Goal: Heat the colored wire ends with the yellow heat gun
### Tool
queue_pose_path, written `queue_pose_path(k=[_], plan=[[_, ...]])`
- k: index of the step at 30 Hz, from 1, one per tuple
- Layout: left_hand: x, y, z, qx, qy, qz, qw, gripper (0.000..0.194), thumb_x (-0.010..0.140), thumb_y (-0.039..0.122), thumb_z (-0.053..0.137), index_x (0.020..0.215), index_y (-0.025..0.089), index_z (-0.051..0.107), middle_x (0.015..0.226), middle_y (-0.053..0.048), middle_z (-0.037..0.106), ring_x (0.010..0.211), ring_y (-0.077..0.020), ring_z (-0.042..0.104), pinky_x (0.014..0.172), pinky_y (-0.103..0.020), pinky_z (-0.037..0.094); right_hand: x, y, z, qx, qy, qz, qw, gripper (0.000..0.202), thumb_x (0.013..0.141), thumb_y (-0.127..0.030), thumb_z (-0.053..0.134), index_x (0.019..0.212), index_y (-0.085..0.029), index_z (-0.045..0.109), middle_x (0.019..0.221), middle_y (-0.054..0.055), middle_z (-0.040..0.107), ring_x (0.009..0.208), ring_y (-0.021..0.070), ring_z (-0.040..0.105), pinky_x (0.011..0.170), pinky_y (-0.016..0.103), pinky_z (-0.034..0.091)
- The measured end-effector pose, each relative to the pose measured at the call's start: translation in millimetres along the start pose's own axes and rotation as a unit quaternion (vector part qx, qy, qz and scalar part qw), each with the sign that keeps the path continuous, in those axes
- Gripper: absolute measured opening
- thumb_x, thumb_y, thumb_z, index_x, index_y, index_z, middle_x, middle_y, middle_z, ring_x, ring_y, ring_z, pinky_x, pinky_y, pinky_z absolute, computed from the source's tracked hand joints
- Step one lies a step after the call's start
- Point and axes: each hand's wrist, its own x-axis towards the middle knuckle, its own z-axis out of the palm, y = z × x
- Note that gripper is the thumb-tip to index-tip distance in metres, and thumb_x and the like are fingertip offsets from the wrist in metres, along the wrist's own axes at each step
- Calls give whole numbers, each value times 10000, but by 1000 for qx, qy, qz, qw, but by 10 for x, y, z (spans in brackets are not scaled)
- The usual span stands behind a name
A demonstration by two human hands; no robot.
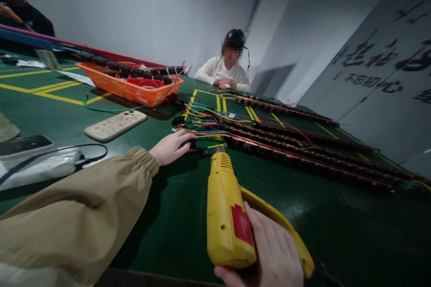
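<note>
Head view: right hand (269,251) grips a yellow plastic heat gun (227,206), nozzle near the black connector (192,145) pinned under left-hand fingers (171,145) on the green tabletop (175,215); long black wired strips (303,157) apparently remain unworked.

one yellow heat gun (226,208), one orange basket (111,84), one remote (115,125)

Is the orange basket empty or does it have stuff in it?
Not empty: the orange plastic basket holds a row of black parts and something red.
</note>
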Motion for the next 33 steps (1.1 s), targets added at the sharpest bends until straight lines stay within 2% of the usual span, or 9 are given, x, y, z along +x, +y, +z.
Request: queue_pose_path(k=[3, 6, 9, 12, 16, 21, 24, 28, 33], plan=[[2, 6, -4, 1, 10, 2, 1000, 374, 898, 289, 349, 1191, 197, 562, 1098, -76, 559, 1006, -197, 550, 903, -329, 443, -24, -98, 36, 28, 4, -18, 999, 846, 738, -741, 418, 1223, -52, 489, 1088, 148, 613, 946, 275, 572, 825, 388, 390], [4, 30, -17, 15, 19, 4, 1000, 368, 901, 326, 362, 1163, 195, 585, 1102, -83, 568, 1002, -209, 554, 881, -344, 450, -50, -204, 83, 57, 12, 3, 998, 514, 934, -432, 257, 1267, -116, 489, 1084, 98, 632, 971, 237, 578, 859, 374, 368], [8, 52, -25, 27, 31, 7, 999, 366, 902, 406, 393, 1117, 211, 615, 1112, -77, 580, 1006, -210, 556, 889, -353, 443, -70, -283, 124, 82, 9, 14, 996, 460, 939, -176, 191, 1299, -167, 476, 1100, 46, 640, 987, 202, 575, 900, 360, 343], [11, 54, -28, 23, 44, 4, 999, 361, 901, 447, 407, 1064, 229, 645, 1093, -58, 598, 991, -195, 566, 896, -345, 437, -86, -315, 146, 106, 4, 25, 994, 477, 928, -135, 200, 1330, -190, 450, 1132, 20, 630, 1005, 191, 566, 920, 353, 329], [8, 30, -36, 24, 51, 3, 998, 367, 916, 439, 390, 1008, 220, 670, 1054, -48, 612, 985, -186, 566, 878, -320, 436, -98, -294, 137, 122, -3, 34, 992, 478, 944, -174, 192, 1357, -213, 430, 1147, 18, 626, 1020, 193, 566, 931, 343, 332], [4, -7, -47, 20, 63, 16, 998, 391, 928, 432, 370, 954, 204, 687, 998, -48, 627, 923, -164, 582, 853, -290, 444, -39, -185, 71, 113, -18, -10, 993, 455, 974, -346, 221, 1325, -201, 471, 1120, 15, 641, 1004, 171, 587, 895, 285, 387], [4, -8, -47, 24, 70, 12, 997, 378, 921, 425, 389, 940, 205, 696, 987, -47, 633, 909, -166, 589, 848, -295, 449, 12, -111, 41, 112, 2, -15, 994, 475, 951, -423, 265, 1269, -172, 513, 1075, 29, 654, 966, 168, 607, 863, 282, 415], [8, 5, -41, 19, 77, 0, 997, 347, 892, 438, 438, 940, 217, 701, 998, -46, 630, 903, -172, 595, 855, -307, 458, 34, -31, 37, 136, -2, -3, 991, 803, 745, -762, 394, 1242, -139, 499, 1096, 77, 639, 969, 232, 610, 853, 338, 437], [11, 0, -36, 12, 75, 2, 997, 336, 889, 416, 432, 932, 203, 689, 991, -56, 629, 905, -179, 594, 849, -312, 460, 38, 41, 13, 151, -20, 5, 988, 911, 634, -836, 452, 1252, -166, 469, 1134, 81, 620, 998, 246, 604, 853, 345, 444]])
